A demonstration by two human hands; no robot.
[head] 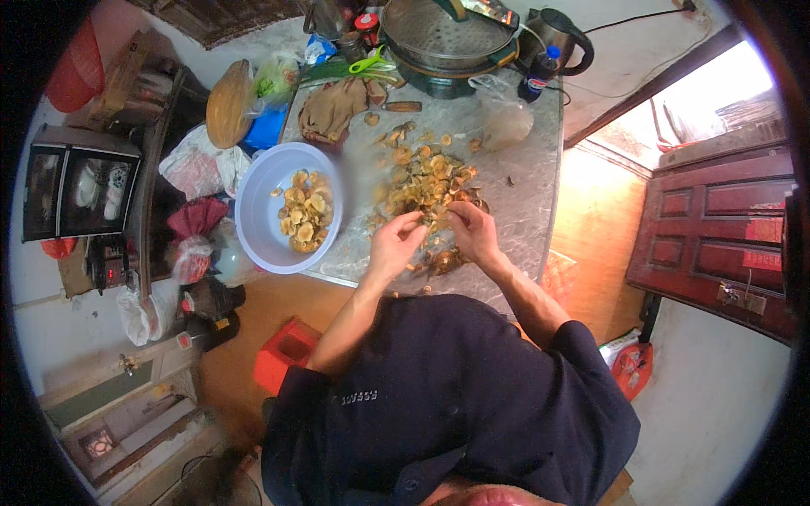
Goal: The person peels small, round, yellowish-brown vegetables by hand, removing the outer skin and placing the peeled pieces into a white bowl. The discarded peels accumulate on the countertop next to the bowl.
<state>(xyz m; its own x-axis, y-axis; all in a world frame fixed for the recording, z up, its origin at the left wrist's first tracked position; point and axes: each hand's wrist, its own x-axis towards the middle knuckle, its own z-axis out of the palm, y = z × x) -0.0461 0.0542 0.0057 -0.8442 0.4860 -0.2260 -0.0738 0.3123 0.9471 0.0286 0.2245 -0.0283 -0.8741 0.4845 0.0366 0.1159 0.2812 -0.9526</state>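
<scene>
Both hands meet over a heap of yellow-brown mushrooms (436, 169) on the grey marble-patterned table (525, 183). My right hand (473, 233) pinches a small yellowish mushroom between thumb and fingers. Facing it, my left hand (397, 245) has thumb and forefinger drawn together on a small mushroom piece, partly hidden by the fingertips. Darker brown mushrooms (445, 260) lie just beneath the hands, near the table's front edge. Left of the heap, a pale blue plastic basin (245, 215) holds a pile of mushrooms (307, 212).
Behind the heap are a brown cloth (332, 111), a green-handled peeler (366, 61), a clear plastic bag (506, 120) and a large lidded pan (446, 38). A cola bottle (541, 76) and an electric kettle (557, 38) stand at back right. A red stool (288, 354) is below left.
</scene>
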